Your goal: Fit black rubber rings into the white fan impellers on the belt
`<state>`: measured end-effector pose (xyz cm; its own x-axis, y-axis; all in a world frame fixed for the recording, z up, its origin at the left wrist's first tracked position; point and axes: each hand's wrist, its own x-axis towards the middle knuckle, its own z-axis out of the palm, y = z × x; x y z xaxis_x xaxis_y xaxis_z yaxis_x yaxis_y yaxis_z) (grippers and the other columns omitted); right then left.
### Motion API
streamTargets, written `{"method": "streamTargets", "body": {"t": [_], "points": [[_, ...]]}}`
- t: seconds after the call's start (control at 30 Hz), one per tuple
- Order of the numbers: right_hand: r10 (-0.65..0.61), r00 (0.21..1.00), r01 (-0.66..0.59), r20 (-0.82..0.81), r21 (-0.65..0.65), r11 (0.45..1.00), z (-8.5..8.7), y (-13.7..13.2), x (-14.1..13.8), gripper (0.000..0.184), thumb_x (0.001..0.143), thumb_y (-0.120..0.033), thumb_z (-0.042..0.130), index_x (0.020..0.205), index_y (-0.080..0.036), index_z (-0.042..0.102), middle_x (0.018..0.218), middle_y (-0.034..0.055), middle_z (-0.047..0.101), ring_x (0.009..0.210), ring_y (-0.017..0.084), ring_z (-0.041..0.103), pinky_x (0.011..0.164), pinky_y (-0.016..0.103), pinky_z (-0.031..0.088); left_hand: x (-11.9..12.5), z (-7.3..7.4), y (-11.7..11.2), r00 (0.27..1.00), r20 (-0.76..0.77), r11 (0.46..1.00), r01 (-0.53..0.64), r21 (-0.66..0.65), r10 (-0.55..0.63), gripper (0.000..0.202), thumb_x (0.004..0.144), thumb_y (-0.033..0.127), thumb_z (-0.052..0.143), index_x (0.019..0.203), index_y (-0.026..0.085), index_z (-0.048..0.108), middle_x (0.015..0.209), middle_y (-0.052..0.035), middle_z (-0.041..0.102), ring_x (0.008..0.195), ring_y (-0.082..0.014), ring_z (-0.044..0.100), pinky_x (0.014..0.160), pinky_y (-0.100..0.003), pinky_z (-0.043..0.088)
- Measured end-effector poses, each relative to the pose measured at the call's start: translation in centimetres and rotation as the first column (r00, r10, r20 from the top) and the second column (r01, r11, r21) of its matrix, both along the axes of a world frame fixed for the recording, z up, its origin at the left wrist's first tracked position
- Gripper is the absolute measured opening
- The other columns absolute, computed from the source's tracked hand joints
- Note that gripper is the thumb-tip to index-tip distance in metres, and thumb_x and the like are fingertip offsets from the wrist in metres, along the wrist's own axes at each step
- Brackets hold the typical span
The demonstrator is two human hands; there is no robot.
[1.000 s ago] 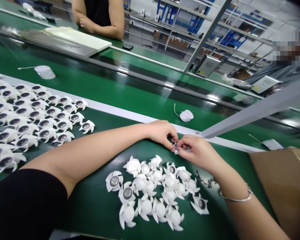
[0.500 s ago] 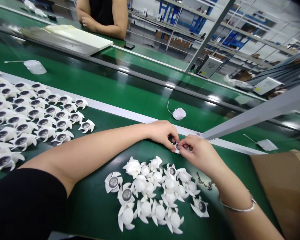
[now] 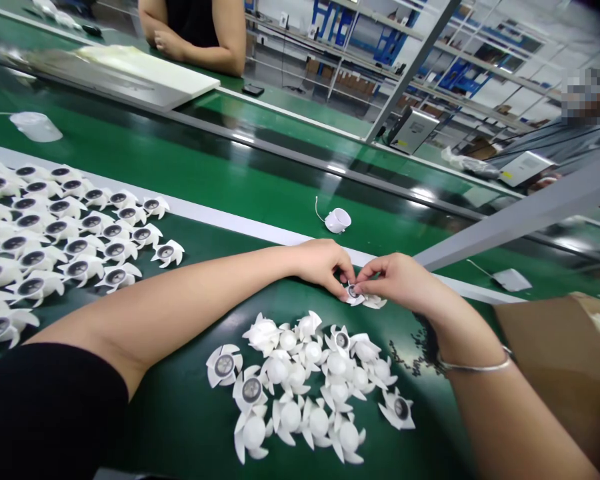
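Observation:
My left hand (image 3: 325, 263) is closed, thumb and finger pinching the edge of a small white fan impeller (image 3: 353, 299) that lies hub-side up on the green table. From the right, my right hand (image 3: 399, 279) reaches in with its fingertips pinched together at the dark hub; whatever they hold is too small to make out. Another white impeller (image 3: 376, 302) lies just under the right hand. Nearer to me is a loose pile of white fan impellers (image 3: 290, 415), most with their domed side up. Small dark pieces (image 3: 417, 353) are scattered beside my right wrist.
Rows of impellers with dark hubs (image 3: 57, 227) cover the left of the table. On the green belt (image 3: 220, 187) beyond sit white round housings with wires (image 3: 339, 220). A cardboard box (image 3: 545, 347) stands at right, below a slanting metal post (image 3: 505, 217). A person's arms (image 3: 225, 40) rest across the line.
My right hand has turned and risen a little, uncovering the impeller under it and more dark pieces. The housings on the belt have shifted left. My left hand keeps its pinch.

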<state>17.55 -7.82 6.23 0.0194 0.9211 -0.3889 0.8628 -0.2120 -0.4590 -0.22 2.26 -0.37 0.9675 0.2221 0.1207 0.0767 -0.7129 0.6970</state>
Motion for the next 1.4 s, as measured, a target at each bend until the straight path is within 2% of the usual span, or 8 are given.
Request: {"method": "streamTargets", "body": {"t": [0.17,0.4,0.6,0.8,1.03,1.13,1.27,1.4], "points": [[-0.032,0.998,0.011,0.062,0.311,0.950,0.1,3.1,1.3,0.020,0.078,-0.036,0.065,0.085,-0.019,0.074,0.076,0.0034,0.069,0.065,0.017,0.059,0.059,0.028,0.045,0.0,0.0,0.1,1.000,0.008,0.999,0.010,-0.032,-0.010,0.037,0.069,0.045,0.081,0.100,0.026,0.077,0.089,0.0028,0.073,0.071,-0.0105,0.059,0.059,-0.022,0.035],[0.139,0.935,-0.310,0.326,0.565,0.765,-0.3,8.1,-1.7,0.045,0.077,-0.011,0.057,0.121,-0.013,0.065,0.122,0.0150,0.060,0.107,0.027,0.060,0.094,0.039,0.048,-0.3,-0.1,0.1,0.997,0.065,0.999,0.042,-0.013,-0.041,0.033,0.072,0.040,0.079,0.099,0.022,0.077,0.089,0.0011,0.071,0.070,-0.0102,0.057,0.061,-0.021,0.037],[0.063,0.954,-0.196,0.293,0.451,0.871,1.7,-2.0,2.0,0.018,0.087,-0.030,0.056,0.091,-0.020,0.071,0.089,0.0062,0.069,0.076,0.021,0.063,0.068,0.033,0.049,-0.7,1.2,0.1,0.997,-0.036,0.995,0.067,-0.072,-0.070,0.030,0.076,0.046,0.072,0.088,0.019,0.075,0.078,0.0007,0.068,0.065,-0.0103,0.057,0.058,-0.021,0.037],[0.066,0.985,-0.115,0.161,0.318,0.941,-2.8,-12.3,6.0,0.019,0.093,-0.029,0.051,0.091,-0.022,0.069,0.090,0.0059,0.068,0.069,0.017,0.062,0.058,0.029,0.050,-0.6,3.5,-0.6,0.910,-0.403,0.959,-0.024,-0.282,-0.096,0.036,0.089,0.047,0.053,0.074,0.017,0.066,0.071,-0.0006,0.070,0.055,-0.0105,0.057,0.056,-0.022,0.040],[0.148,0.975,-0.204,0.167,0.400,0.894,-4.6,-13.2,4.6,0.019,0.096,-0.022,0.047,0.098,-0.020,0.065,0.100,0.0084,0.069,0.092,0.019,0.066,0.081,0.033,0.055,-0.9,3.5,0.0,0.882,-0.456,0.918,-0.075,-0.390,-0.121,0.021,0.088,0.034,0.053,0.077,0.018,0.060,0.068,0.0020,0.064,0.059,-0.0111,0.059,0.062,-0.023,0.044],[0.192,0.948,-0.281,0.254,0.386,0.879,-4.6,-12.9,4.5,0.021,0.096,-0.019,0.046,0.098,-0.020,0.067,0.100,0.0083,0.069,0.090,0.020,0.066,0.079,0.033,0.056,-0.9,3.6,-0.5,0.951,-0.306,0.976,-0.097,-0.193,0.034,0.024,0.085,0.042,0.060,0.090,0.019,0.065,0.079,0.0003,0.065,0.066,-0.0125,0.058,0.063,-0.023,0.041],[0.249,0.875,-0.414,0.416,0.373,0.830,-4.5,-12.8,4.2,0.024,0.097,-0.018,0.044,0.096,-0.016,0.068,0.096,0.0095,0.069,0.085,0.021,0.066,0.074,0.034,0.055,-0.2,2.9,-2.5,0.995,-0.099,0.997,0.025,0.075,-0.018,0.046,0.075,0.045,0.075,0.116,0.026,0.064,0.117,-0.0024,0.064,0.099,-0.0185,0.059,0.077,-0.025,0.040],[0.248,0.785,-0.494,0.568,0.333,0.803,-4.4,-12.5,3.5,0.025,0.096,-0.016,0.045,0.089,-0.015,0.069,0.089,0.0096,0.068,0.078,0.023,0.066,0.068,0.035,0.052,0.3,2.0,-3.4,0.996,-0.088,0.987,0.017,0.157,-0.003,0.040,0.074,0.039,0.076,0.109,0.024,0.066,0.109,-0.0019,0.065,0.094,-0.0186,0.060,0.072,-0.026,0.038]]}}
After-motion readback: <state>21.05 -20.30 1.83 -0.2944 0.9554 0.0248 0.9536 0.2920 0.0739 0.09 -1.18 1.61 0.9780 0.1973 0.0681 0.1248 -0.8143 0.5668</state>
